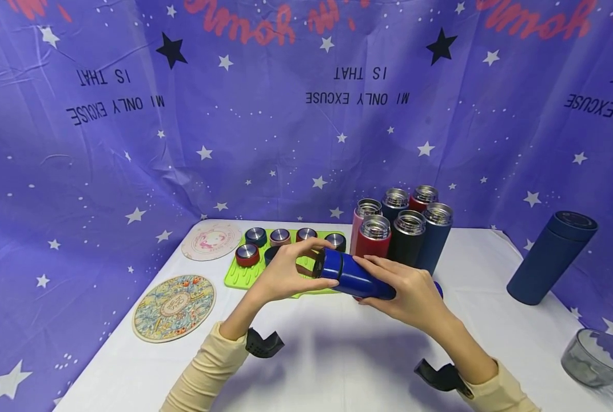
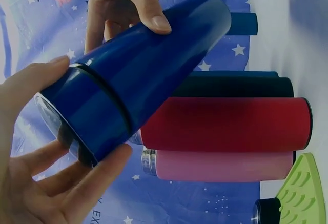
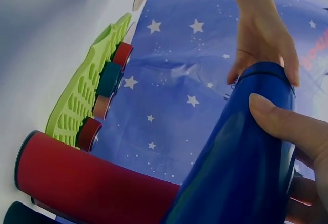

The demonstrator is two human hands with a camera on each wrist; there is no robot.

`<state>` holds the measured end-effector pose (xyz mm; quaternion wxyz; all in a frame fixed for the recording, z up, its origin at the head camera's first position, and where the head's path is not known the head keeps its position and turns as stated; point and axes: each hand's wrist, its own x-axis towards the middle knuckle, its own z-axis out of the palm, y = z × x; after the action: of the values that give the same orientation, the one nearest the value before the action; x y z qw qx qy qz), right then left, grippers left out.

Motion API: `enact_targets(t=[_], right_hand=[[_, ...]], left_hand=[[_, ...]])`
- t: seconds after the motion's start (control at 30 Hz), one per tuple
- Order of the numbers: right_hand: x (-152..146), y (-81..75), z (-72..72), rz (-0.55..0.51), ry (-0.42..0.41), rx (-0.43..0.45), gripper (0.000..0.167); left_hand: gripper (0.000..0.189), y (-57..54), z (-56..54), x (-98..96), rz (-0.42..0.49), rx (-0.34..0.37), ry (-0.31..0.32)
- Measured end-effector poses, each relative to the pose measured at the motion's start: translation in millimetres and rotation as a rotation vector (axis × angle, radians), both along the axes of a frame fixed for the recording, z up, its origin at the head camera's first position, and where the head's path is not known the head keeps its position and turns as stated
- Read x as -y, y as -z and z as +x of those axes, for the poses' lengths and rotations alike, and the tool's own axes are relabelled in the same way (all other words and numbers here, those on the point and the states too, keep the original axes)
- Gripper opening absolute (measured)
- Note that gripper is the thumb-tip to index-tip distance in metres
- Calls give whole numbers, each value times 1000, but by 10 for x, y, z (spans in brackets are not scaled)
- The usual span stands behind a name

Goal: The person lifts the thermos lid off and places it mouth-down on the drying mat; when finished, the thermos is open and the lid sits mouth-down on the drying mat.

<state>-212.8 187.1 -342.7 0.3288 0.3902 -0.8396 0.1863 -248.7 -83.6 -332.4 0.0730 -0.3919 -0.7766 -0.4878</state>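
A shiny blue thermos flask [image 1: 363, 280] is held tilted, nearly level, above the white table. My left hand [image 1: 283, 273] grips its blue cap [image 2: 84, 114] at the end, thumb on one side and fingers on the other. Around the flask's body my right hand [image 1: 414, 289] is wrapped, its thumb lying along the side in the right wrist view. A dark ring marks the seam between cap and body. Behind the hands stand several lidless flasks, among them a red one [image 1: 372, 245], a black one [image 1: 407, 243] and a navy one [image 1: 436, 237].
Left of the flasks, a green mat [image 1: 238, 278] bears several steel-topped caps [image 1: 247, 255]. Two round mats, one patterned [image 1: 175, 309] and one pale [image 1: 211, 240], lie at left. A capped navy flask [image 1: 548, 260] and a glass bowl [image 1: 594, 360] are at right.
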Motion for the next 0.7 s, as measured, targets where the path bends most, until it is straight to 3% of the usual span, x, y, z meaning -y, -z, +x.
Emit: enact_targets(t=[0.13, 0.27, 0.37, 0.53, 0.7], right_hand=[[-37, -8, -21, -26, -31, 66, 79], [-81, -14, -55, -61, -78, 198, 78], [-102, -18, -76, -84, -98, 285, 77], [-103, -27, -71, -96, -99, 327, 77], [-77, -23, -47, -86, -83, 278, 77]], left_hand=[[67, 5, -26, 9, -38, -30, 63], [76, -3, -67, 26, -59, -131, 164], [73, -13, -84, 37, -55, -194, 211], [61, -91, -9, 33, -32, -232, 210], [56, -249, 146, 28, -8, -207, 196]])
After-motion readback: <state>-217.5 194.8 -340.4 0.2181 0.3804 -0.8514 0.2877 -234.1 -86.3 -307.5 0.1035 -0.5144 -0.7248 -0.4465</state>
